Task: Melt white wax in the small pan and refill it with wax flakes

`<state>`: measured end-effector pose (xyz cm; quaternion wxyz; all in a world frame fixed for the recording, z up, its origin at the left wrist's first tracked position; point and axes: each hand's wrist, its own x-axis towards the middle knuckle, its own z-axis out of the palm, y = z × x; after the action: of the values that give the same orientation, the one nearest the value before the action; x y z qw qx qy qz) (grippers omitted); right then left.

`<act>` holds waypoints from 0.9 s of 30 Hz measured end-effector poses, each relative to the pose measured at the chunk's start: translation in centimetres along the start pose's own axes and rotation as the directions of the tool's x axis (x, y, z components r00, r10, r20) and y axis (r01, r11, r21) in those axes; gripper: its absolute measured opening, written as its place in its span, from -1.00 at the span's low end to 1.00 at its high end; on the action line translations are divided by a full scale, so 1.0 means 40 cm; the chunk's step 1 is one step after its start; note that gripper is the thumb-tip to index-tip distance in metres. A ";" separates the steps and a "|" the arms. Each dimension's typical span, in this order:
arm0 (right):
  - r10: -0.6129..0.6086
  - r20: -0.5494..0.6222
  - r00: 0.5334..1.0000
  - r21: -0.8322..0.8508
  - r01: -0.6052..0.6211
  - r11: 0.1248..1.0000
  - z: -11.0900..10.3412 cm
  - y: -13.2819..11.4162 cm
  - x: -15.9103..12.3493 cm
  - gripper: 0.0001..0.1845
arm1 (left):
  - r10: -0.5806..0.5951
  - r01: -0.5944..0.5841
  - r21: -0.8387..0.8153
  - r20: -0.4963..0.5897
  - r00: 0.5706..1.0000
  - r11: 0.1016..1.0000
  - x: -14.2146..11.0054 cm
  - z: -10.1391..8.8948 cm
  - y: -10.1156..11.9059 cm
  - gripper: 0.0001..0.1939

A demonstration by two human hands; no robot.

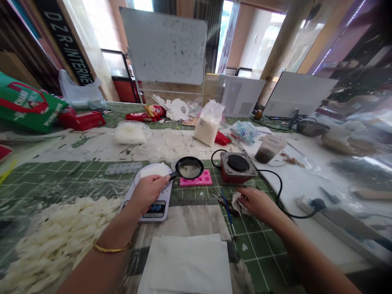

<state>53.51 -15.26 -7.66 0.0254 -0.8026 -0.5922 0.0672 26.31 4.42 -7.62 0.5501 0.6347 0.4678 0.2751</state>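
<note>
My left hand (150,188) is closed round the handle of a small black frying pan (190,168), held up above a pink silicone mould (200,179). Beneath that hand stands a white kitchen scale (163,200) with a white sheet on its plate. On the green gridded cloth, my right hand (252,201) has its fingers closed on a crumpled white tissue (239,203). Beside the tissue lie a blue thin-handled brush (228,210) and some dark tools, hard to make out. Just beyond the right hand sits a small electric hot plate (238,168).
White flakes (67,237) are heaped at the left. Paper sheets (186,265) lie in front of me. A bag of white pellets (208,124) stands farther back. The hot plate's black cable (280,188) curves towards a power strip (337,228). A plastic jug (269,149) stands at the right.
</note>
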 end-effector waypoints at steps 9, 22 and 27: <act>0.066 -0.107 0.992 0.002 -0.066 0.998 0.063 0.018 0.033 -0.54 | 0.010 -0.010 0.007 0.008 1.000 1.000 0.008 0.018 -0.020 -0.64; 0.051 -0.062 0.997 -0.081 -0.056 0.995 0.018 0.057 -0.023 -0.68 | 0.005 -0.005 0.034 0.002 1.000 0.999 0.022 0.023 -0.045 -0.60; -0.077 -0.323 0.943 -0.044 0.066 0.997 0.000 0.014 -0.040 -0.72 | 0.003 -0.003 0.000 0.003 1.000 1.000 0.021 0.027 -0.046 -0.60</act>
<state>53.57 -16.95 -7.61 0.1119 -0.7810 -0.6096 -0.0766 27.05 4.64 -9.78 0.5503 0.6358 0.4662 0.2749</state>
